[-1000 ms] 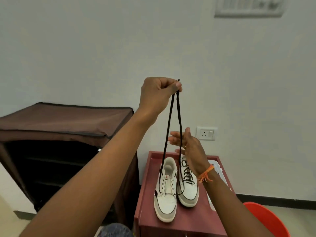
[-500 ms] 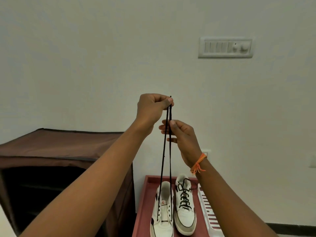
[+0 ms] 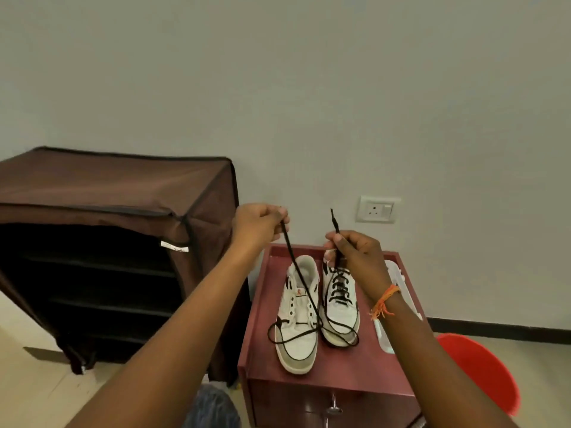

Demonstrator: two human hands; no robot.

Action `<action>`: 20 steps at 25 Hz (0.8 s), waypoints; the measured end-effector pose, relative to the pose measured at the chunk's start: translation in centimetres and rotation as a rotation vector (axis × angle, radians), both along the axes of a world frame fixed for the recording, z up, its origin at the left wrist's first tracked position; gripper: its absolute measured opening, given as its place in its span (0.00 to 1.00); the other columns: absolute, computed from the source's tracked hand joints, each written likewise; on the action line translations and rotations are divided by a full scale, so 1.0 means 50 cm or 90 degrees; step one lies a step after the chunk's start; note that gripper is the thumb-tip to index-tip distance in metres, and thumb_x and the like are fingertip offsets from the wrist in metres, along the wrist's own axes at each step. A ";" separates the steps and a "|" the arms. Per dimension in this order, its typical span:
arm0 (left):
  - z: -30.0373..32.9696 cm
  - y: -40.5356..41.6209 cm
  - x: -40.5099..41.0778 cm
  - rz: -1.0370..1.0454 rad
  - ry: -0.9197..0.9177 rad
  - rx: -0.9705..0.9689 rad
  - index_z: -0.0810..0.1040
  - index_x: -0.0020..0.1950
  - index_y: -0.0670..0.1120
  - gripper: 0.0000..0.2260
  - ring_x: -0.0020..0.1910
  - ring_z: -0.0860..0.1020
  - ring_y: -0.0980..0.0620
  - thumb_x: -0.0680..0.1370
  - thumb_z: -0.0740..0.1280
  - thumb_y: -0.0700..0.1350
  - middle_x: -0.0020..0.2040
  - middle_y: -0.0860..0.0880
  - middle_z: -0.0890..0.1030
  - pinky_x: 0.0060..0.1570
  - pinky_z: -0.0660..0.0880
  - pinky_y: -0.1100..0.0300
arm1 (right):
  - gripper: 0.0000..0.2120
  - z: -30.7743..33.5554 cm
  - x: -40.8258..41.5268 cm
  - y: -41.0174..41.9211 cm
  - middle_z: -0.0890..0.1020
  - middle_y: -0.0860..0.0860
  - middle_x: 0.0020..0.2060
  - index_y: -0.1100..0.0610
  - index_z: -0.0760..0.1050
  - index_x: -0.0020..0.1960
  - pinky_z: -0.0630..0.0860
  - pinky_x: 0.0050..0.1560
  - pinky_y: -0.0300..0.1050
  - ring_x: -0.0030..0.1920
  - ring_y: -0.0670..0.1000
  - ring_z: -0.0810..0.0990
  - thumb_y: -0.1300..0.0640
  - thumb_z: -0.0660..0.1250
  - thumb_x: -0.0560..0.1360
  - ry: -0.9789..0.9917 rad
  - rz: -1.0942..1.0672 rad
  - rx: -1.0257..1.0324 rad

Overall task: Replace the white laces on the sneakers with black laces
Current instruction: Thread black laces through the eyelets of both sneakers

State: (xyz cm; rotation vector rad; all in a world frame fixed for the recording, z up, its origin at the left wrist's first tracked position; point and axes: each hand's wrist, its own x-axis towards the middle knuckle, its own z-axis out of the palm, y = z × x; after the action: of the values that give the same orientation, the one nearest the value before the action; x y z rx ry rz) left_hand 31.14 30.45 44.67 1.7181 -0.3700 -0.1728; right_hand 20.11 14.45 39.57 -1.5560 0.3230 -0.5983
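Observation:
Two white sneakers stand side by side on a maroon cabinet top (image 3: 355,366). The left sneaker (image 3: 298,316) has bare eyelets except near the toe, where a black lace (image 3: 304,288) is threaded. The right sneaker (image 3: 340,301) is laced in black. My left hand (image 3: 259,225) pinches one end of the black lace above the left sneaker. My right hand (image 3: 358,253) pinches the other end, whose tip points up. The slack lace loops over both toes.
A brown fabric shoe rack (image 3: 108,242) with dark shelves stands to the left of the cabinet. A white tray (image 3: 398,291) lies at the cabinet's right edge. A red plastic stool (image 3: 482,375) sits lower right. A wall socket (image 3: 377,209) is behind.
Both hands came down from high in front of the wall. The two lace ends, held together before by my left hand, are now apart, one in each hand. The lace went slack.

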 end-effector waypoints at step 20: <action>-0.398 -0.077 -0.001 -0.065 -0.055 0.554 0.66 0.33 0.47 0.21 0.32 0.73 0.51 0.72 0.76 0.53 0.32 0.52 0.70 0.26 0.60 0.60 | 0.03 -0.321 0.050 -0.019 0.84 0.58 0.37 0.64 0.80 0.47 0.72 0.29 0.41 0.29 0.47 0.75 0.67 0.68 0.74 0.309 0.030 0.133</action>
State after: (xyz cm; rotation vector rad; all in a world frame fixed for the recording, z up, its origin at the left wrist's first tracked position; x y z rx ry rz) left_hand 31.07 26.62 24.75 2.5695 -0.4866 -0.3726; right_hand 22.61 13.47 23.54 -1.4858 0.6905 -0.1358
